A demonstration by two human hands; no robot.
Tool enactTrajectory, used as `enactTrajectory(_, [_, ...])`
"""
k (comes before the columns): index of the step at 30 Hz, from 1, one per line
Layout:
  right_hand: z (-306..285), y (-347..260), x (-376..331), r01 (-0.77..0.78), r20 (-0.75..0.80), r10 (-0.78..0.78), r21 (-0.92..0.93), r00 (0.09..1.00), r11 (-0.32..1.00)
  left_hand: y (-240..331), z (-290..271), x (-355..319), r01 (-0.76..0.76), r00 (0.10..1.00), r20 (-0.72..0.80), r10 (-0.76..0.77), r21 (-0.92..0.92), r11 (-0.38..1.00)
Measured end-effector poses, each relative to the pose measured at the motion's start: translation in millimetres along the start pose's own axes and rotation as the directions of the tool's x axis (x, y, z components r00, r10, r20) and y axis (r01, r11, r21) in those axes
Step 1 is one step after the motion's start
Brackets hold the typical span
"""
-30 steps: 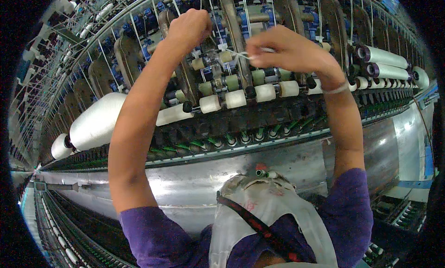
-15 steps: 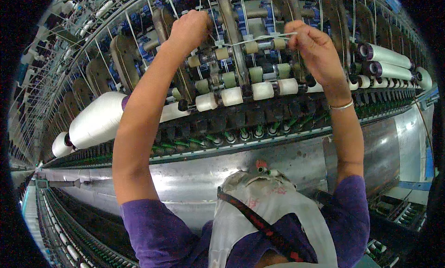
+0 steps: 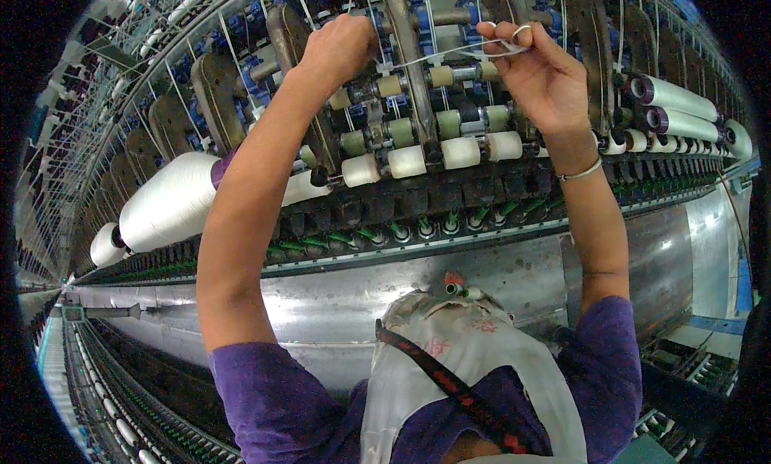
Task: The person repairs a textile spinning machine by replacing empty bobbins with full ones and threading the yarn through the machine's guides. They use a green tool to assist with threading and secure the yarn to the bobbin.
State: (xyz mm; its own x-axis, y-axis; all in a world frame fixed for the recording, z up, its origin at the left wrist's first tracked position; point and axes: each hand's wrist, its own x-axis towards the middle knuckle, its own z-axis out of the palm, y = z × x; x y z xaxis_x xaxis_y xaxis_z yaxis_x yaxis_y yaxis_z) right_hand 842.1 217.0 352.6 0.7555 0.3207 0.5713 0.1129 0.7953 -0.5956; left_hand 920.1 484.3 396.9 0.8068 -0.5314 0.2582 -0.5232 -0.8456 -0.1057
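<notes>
Both my arms reach up into a spinning frame. My left hand (image 3: 341,48) is closed into a fist on one end of a thin white strand of fibre (image 3: 438,54). The strand runs taut to my right hand (image 3: 542,67), whose fingers pinch its other end, with a loop of it showing above the fingertips. Below the strand is a row of cream and green drafting rollers (image 3: 434,155) held between brown weighting arms (image 3: 405,59).
Large white roving bobbins (image 3: 169,199) lie at the left, and more with purple cores (image 3: 671,99) at the right. A shiny metal panel (image 3: 337,299) runs under the rollers. A white apron pouch with a dark strap (image 3: 450,368) hangs at my chest.
My right hand has risen and moved right, away from the left, drawing the white strand longer between them. The left hand has stayed at the same spot.
</notes>
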Motion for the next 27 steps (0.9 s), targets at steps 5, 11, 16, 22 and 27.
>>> enactTrajectory(5, [4.7,2.3,2.2,0.004,-0.063,0.002,0.094,0.998,0.996,-0.7,4.6,0.4,-0.040,0.997,0.067,0.045,-0.078,0.996])
enactTrajectory(11, [15.0,7.5,8.2,-0.022,-0.185,-0.001,-0.122,0.983,0.992,-0.2,7.2,3.7,0.002,0.995,0.096,0.005,-0.072,0.997])
enactTrajectory(16, [25.8,19.2,9.2,-0.121,-0.197,-0.145,-0.902,0.970,0.415,-1.3,18.0,8.0,-0.103,0.995,-0.013,0.103,0.012,0.995])
enactTrajectory(22, [28.2,13.4,7.5,-0.040,-0.019,-0.045,-0.852,0.999,-0.522,9.1,27.3,8.8,0.044,0.999,0.001,-0.045,-0.151,0.988])
enactTrajectory(27, [71.9,30.1,-25.4,0.325,0.252,0.298,-0.918,0.921,-0.228,9.5,29.7,7.5,0.048,0.998,-0.028,-0.053,-0.155,0.987])
